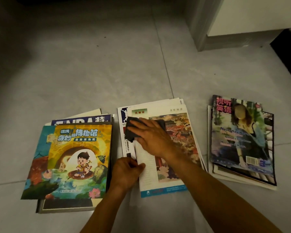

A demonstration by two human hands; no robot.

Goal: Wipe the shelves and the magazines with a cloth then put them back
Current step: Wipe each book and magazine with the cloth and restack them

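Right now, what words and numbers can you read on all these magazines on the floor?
"奇妙的博物馆" and "湖南博物院": cartoon boy magazine, top of left pile.
"NBA特": blue magazine beneath it, partly hidden.
"名画家" and "名作欣赏": painting magazine, middle pile.
"视听英语", "Never Say Never", "3": magazine with a woman, right pile.
Small print on all covers is too blurred to read.

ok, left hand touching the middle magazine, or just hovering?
Touching. The head view shows the left hand with its thumb laid on the left edge of the art-page magazine, no gap, while the right hand presses the dark cloth on it.
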